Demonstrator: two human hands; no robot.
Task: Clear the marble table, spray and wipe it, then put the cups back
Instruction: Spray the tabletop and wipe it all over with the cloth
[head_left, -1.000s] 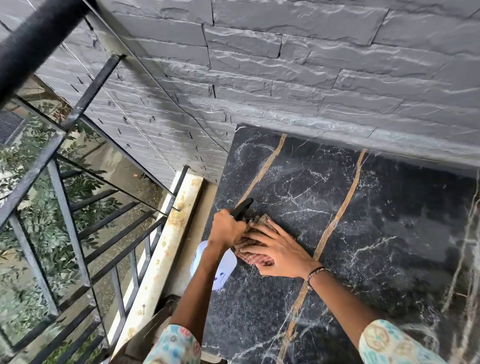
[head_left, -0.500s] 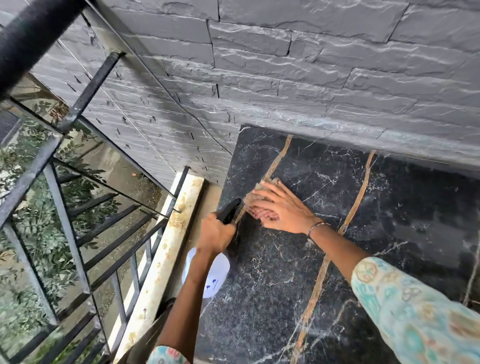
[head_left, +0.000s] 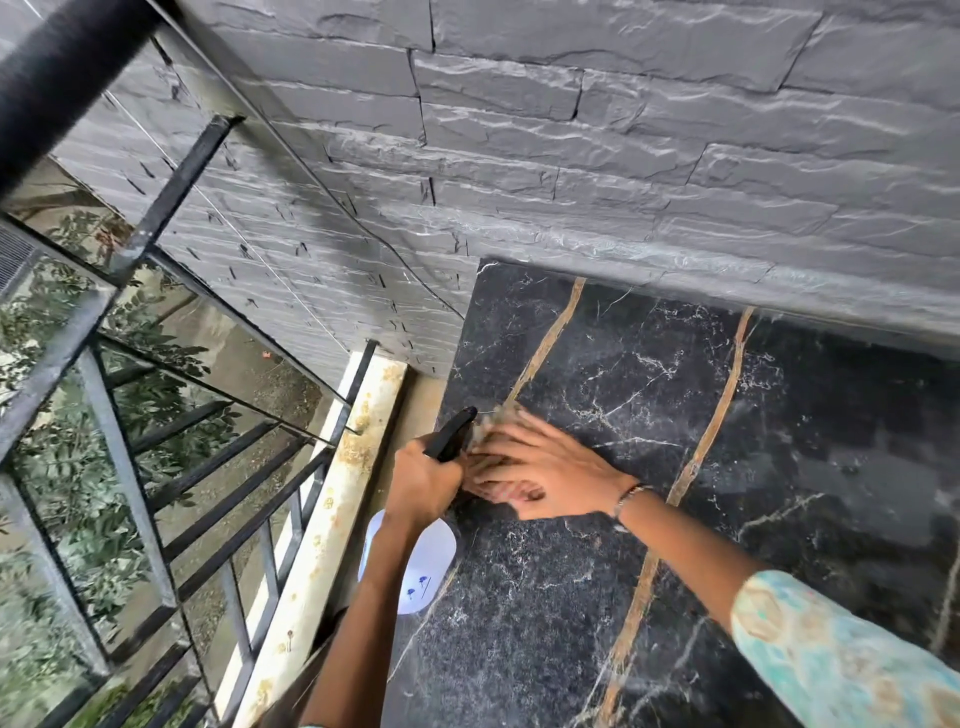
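The black marble table (head_left: 779, 467) with tan veins fills the right of the head view, against the grey stone wall. My right hand (head_left: 540, 473) lies flat with spread fingers on a checked cloth (head_left: 493, 415), pressing it onto the table's left edge; the cloth is blurred and mostly hidden under the hand. My left hand (head_left: 421, 483) grips the black trigger head of a white spray bottle (head_left: 423, 566), which hangs beside the table's left edge. No cups are in view.
A grey stone wall (head_left: 623, 156) runs along the table's far side. Left of the table are a stained cream ledge (head_left: 332, 509) and a black metal railing (head_left: 130, 467), with foliage and ground far below.
My right hand has slid the cloth back toward me and left along the table's edge, after pushing it away. My left hand with the bottle has stayed close by.
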